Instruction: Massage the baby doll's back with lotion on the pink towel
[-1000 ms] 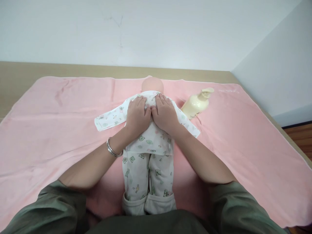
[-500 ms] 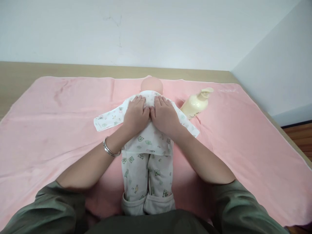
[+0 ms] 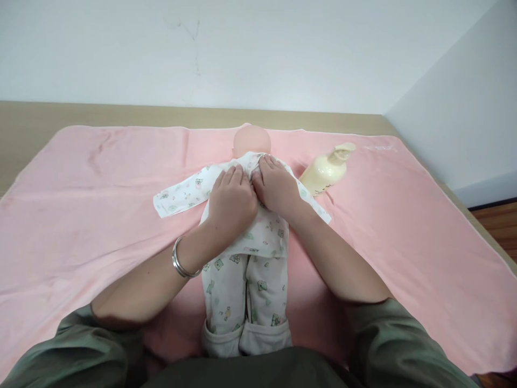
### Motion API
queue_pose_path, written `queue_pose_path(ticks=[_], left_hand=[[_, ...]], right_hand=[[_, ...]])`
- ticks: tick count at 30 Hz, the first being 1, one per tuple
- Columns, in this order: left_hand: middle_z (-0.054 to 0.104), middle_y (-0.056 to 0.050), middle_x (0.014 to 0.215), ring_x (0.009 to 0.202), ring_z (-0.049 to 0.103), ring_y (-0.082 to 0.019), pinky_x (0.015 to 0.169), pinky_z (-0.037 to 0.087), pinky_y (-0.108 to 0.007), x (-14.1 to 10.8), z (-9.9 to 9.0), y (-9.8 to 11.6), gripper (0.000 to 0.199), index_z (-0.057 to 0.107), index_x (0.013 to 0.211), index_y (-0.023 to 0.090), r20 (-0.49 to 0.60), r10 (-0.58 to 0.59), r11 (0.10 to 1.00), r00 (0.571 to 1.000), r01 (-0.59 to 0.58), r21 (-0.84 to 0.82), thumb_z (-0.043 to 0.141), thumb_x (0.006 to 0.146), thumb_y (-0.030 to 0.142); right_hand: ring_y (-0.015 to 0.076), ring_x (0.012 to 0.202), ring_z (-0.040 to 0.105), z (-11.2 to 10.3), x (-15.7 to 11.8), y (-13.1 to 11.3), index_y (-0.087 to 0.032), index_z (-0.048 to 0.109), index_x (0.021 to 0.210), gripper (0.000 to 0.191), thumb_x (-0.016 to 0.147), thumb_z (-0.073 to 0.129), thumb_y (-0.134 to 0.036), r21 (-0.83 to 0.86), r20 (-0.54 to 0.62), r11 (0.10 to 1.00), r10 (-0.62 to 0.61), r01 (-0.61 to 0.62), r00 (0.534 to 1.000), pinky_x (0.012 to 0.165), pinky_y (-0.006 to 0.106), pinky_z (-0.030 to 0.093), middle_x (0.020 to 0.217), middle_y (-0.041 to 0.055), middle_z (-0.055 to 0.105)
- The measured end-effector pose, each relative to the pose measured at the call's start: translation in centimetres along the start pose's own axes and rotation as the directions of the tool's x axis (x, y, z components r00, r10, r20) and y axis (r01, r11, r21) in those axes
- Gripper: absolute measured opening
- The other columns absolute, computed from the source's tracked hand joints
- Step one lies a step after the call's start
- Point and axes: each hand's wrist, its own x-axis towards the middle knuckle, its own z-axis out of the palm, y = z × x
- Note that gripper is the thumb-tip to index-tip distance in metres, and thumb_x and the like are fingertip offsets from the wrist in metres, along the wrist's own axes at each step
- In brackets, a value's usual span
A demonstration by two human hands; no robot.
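A baby doll lies lengthwise before me, its bald head (image 3: 252, 140) at the far end with no face showing. It wears a white printed shirt (image 3: 264, 237) and matching trousers (image 3: 266, 285) with folded-over foot ends. On the upper part of the shirt, my left hand (image 3: 233, 202) has its fingers bent together at the cloth, thumb hidden. Close beside it my right hand (image 3: 278, 186) bends its fingers over the cloth just under the collar, thumb near the index finger. Between both hands the fabric is gathered into creases. The doll's sleeves stretch out to either side.
A cream pump bottle (image 3: 326, 170) leans tilted beside the right sleeve. Underneath everything spreads a pink cloth (image 3: 100, 226) with some wrinkles, over a pale wooden table (image 3: 32, 116). A white wall (image 3: 283, 54) stands behind, with another at the right.
My left hand has drawn back toward me and its fingers have curled. My right hand has bent its fingers slightly. The shirt near the collar has bunched up between them.
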Motion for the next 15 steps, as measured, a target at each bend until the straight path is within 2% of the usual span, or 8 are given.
queue_pose_path(ticks=[3,6,11,15], left_hand=[[0.063,-0.02,0.143,0.141,0.054,-0.033,0.124,0.041,-0.051,0.2,0.0,-0.1,0.048,0.066,0.13,0.005,0.019,-0.027,0.999,0.999,0.028,-0.025,0.036,0.097,0.025],[0.059,-0.021,0.148,0.144,0.051,-0.032,0.126,0.039,-0.049,1.4,0.3,-1.4,0.052,0.063,0.133,0.002,0.059,-0.081,0.992,0.995,0.087,-0.097,0.035,0.097,0.028],[0.061,-0.017,0.146,0.142,0.051,-0.03,0.128,0.034,-0.052,3.0,1.4,-3.7,0.051,0.064,0.13,0.009,0.046,-0.125,0.973,0.991,0.131,-0.19,0.036,0.094,0.031],[0.065,-0.017,0.138,0.137,0.054,-0.031,0.126,0.037,-0.05,2.7,1.1,-3.2,0.047,0.066,0.123,0.009,0.025,-0.104,0.982,0.994,0.107,-0.154,0.035,0.095,0.03]], right_hand=[[0.0301,0.15,0.04,0.0,-0.1,-0.2,0.005,0.043,0.153,0.058,0.108,0.031,-0.029,-0.026,-0.001,1.0,-0.007,0.007,1.0,0.13,0.041,0.028,0.157,0.0212,0.044],[0.0313,0.146,0.046,-0.3,-1.0,-1.1,0.004,0.049,0.148,0.057,0.108,0.03,-0.031,-0.046,-0.011,0.999,0.003,-0.004,1.0,0.127,0.044,0.033,0.151,0.0222,0.051],[0.0358,0.143,0.048,-0.9,-2.7,-2.6,0.005,0.055,0.142,0.053,0.107,0.035,-0.029,-0.131,-0.018,0.991,-0.014,0.011,1.0,0.122,0.049,0.038,0.147,0.0267,0.053],[0.0307,0.137,0.055,-1.5,-2.5,-2.2,-0.002,0.066,0.128,0.043,0.105,0.037,-0.025,-0.071,-0.005,0.997,-0.021,0.02,1.0,0.12,0.043,0.042,0.137,0.0212,0.062]])
